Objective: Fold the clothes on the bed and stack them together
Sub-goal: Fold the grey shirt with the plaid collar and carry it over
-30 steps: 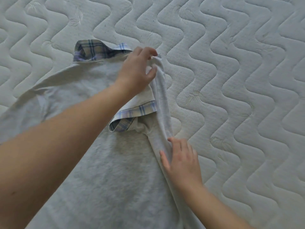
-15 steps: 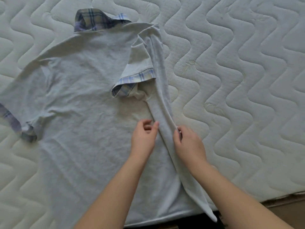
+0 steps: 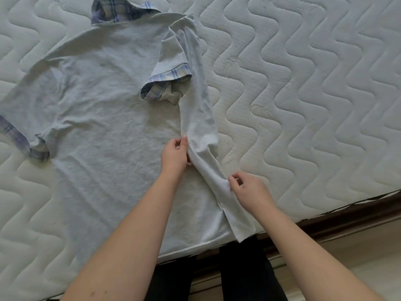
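While flat on the mattress (image 3: 303, 105), shirt (image 3: 104, 101) side fold between both pinching hands.

Grey shirt (image 3: 104, 109), plaid collar at 12 o'clock, lies flat on mattress; right side folded inward.

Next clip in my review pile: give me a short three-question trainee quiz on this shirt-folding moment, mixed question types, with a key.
1. True or false: the right sleeve of the grey shirt is already folded inward onto the body.
2. Multiple choice: where is the left hand? A) on the plaid collar B) at the inner edge of the folded side panel C) off the mattress
3. Fill in: the left sleeve lies ____ on the mattress.

Key: 1 true; 2 B; 3 spread out, unfolded. The right hand pinches the same panel lower down.
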